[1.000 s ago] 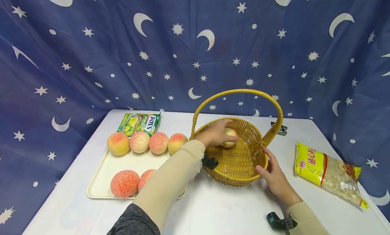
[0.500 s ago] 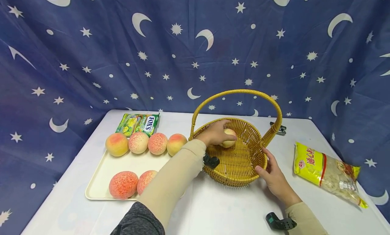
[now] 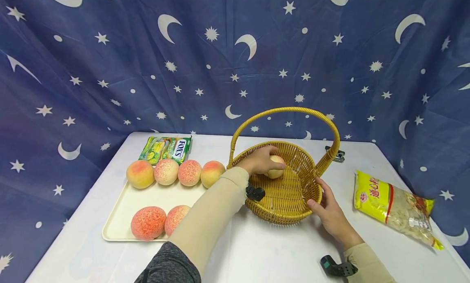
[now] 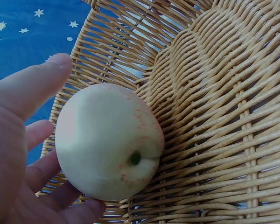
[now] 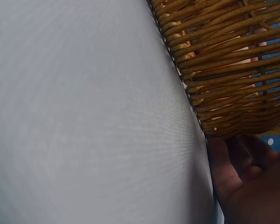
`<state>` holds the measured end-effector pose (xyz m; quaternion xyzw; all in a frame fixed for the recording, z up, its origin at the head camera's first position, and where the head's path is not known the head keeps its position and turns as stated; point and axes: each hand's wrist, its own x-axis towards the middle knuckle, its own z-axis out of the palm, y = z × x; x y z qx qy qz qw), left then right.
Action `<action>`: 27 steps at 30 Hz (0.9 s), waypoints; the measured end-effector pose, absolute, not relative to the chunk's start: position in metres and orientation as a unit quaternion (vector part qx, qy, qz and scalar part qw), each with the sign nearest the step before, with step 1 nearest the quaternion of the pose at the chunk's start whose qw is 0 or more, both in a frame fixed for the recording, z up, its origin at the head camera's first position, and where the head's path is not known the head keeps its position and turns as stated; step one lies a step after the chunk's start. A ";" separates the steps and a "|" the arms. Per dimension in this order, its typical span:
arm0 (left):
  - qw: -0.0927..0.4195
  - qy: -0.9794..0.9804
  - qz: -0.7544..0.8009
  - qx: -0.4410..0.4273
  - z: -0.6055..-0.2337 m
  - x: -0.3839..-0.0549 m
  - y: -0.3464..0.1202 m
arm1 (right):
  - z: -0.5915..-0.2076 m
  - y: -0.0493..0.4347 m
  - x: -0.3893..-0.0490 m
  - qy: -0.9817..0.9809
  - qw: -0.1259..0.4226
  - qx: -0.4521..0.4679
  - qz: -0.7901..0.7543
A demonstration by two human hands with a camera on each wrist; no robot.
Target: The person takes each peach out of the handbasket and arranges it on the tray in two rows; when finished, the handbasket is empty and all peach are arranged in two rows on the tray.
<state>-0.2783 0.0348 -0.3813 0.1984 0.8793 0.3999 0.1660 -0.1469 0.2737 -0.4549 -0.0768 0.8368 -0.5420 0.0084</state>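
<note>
A yellow-brown wicker basket (image 3: pixel 282 197) with a tall arched handle stands on the white table. Inside it, toward the left, lies a pale peach (image 4: pixel 107 140) with pink flecks. My left hand (image 3: pixel 261 160) reaches over the basket's left rim to this peach. In the left wrist view its thumb stands out straight above the fruit, and the loosely spread fingers lie behind and below it. My right hand (image 3: pixel 332 213) grips the basket's right side, thumb at the rim and fingers along the outer wall. The right wrist view shows those fingertips right at the wickerwork (image 5: pixel 224 70).
Left of the basket, a cream tray (image 3: pixel 119 209) bears several peaches (image 3: pixel 148 223) in two rows, partly hidden by my left arm. A green FOX'S candy bag (image 3: pixel 165 149) lies behind it. To the right are a yellow-and-clear food bag (image 3: pixel 394 209) and a small dark object (image 3: pixel 339 155).
The head view has shifted very slightly. Both hands, the peach and the basket keep nearly the same places.
</note>
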 end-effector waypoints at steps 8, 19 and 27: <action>0.167 0.885 0.377 0.217 -0.378 -0.280 0.037 | -0.454 0.274 -0.147 0.838 0.006 -0.082 -0.539; 0.201 0.887 0.349 0.224 -0.377 -0.275 0.033 | -0.453 0.274 -0.146 0.836 0.006 -0.083 -0.542; 0.213 0.881 0.354 0.232 -0.375 -0.274 0.031 | -0.453 0.274 -0.146 0.840 0.003 -0.083 -0.537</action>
